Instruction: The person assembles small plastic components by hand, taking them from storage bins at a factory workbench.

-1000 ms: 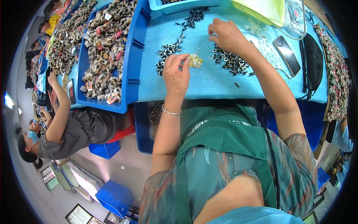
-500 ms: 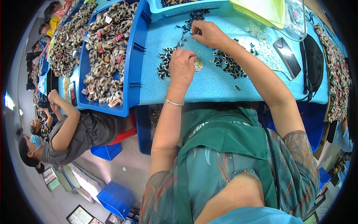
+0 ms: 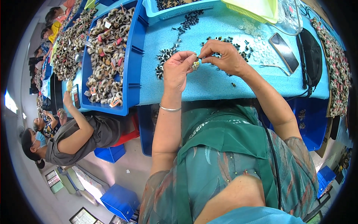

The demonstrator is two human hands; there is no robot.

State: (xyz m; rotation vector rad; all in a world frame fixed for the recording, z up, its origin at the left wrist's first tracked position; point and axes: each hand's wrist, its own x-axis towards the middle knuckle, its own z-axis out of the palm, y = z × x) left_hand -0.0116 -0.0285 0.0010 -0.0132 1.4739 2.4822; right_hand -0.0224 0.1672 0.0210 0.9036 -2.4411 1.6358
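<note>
The black pieces point(image 3: 192, 18) are glinting like glossy plastic, the bangle point(image 3: 170, 110) is gleaming, smooth metal, plush pieces point(image 3: 107, 56) are showing fuzzy pile, and the phone point(image 3: 285, 54) is shining glassy-smooth!

Head-worn fisheye, looking down, near both hands point(image 3: 176, 71) point(image 3: 226, 58)

Bright and even across the blue tabletop point(image 3: 160, 88), only faintly shadowed; blazing white at a patch of light point(image 3: 11, 102) far left, gleaming on the floor point(image 3: 126, 158); crisp mid-frame, softening outward, bending, dropping to black at the corners.
</note>
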